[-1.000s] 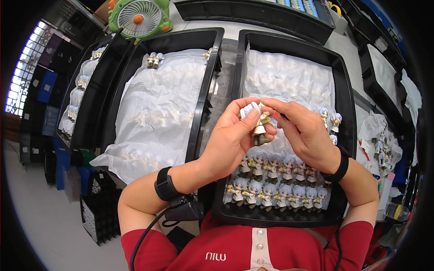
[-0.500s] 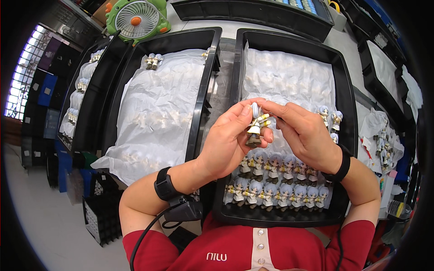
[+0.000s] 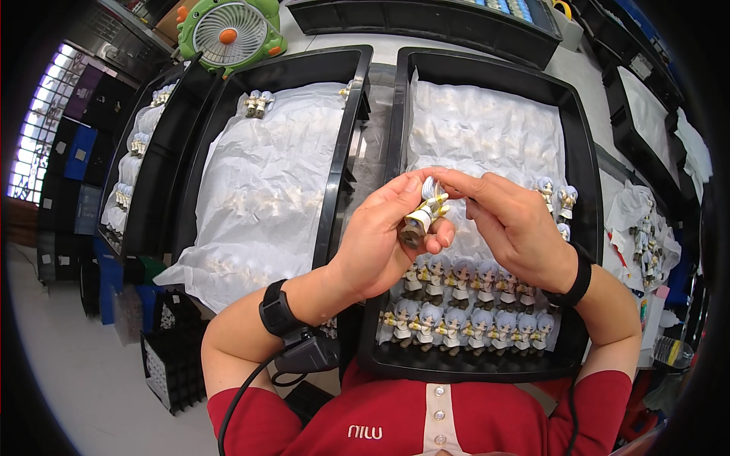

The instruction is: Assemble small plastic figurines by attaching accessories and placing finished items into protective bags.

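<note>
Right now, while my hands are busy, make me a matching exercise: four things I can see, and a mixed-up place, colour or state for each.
Things:
1. Raised figurine
2. Fan
3. Shirt
4. Thin sheets

Descriptions:
A. Green-framed, with an orange centre
B. White and wrinkled
C. In the left hand
D. Red, with a pale button strip

Pairs: 1-C, 2-A, 3-D, 4-B.

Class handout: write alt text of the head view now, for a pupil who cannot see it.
The left hand holds a small tilted figurine, the right hand at its head, above a black tray with rows of similar figurines.
</note>
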`<state>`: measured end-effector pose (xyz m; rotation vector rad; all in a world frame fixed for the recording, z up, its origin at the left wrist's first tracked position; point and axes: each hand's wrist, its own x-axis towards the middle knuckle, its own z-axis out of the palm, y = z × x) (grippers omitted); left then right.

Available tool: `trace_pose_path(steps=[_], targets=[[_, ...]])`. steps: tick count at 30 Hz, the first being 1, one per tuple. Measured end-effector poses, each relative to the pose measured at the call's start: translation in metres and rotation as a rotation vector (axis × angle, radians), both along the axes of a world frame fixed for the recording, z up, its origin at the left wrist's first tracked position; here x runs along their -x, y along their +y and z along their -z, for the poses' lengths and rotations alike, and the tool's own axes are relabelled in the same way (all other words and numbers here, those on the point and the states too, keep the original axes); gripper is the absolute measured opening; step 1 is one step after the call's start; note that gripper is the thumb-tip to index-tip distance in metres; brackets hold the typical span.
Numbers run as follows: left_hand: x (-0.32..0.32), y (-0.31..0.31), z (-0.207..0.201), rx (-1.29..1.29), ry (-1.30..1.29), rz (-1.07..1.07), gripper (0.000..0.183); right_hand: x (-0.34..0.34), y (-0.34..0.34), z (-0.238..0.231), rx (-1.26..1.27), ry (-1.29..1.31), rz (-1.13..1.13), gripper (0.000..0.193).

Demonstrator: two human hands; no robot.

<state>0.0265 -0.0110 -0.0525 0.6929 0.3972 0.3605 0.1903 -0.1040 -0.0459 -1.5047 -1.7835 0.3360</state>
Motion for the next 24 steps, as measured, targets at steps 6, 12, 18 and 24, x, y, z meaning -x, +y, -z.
trace_pose_path(steps=[6, 12, 18, 24], targets=[[0.0011, 0.0009, 0.0030, 0.008, 0.010, 0.010, 0.036, 0.0000, -0.0012, -0.0033, 0.065, -0.024, 0.000, 0.049], [0.0008, 0.0007, 0.0019, 0.003, 0.022, 0.017, 0.036, -0.0015, 0.0010, -0.0001, 0.047, -0.004, -0.013, 0.047], [0.0004, 0.0009, 0.0004, -0.032, 0.039, 0.002, 0.035, 0.0000, 0.0005, -0.0026, 0.039, 0.095, -0.014, 0.044], [-0.0011, 0.0002, 0.0010, -0.047, 0.032, 0.012, 0.034, -0.0017, 0.0015, 0.0013, 0.038, 0.077, -0.016, 0.045]])
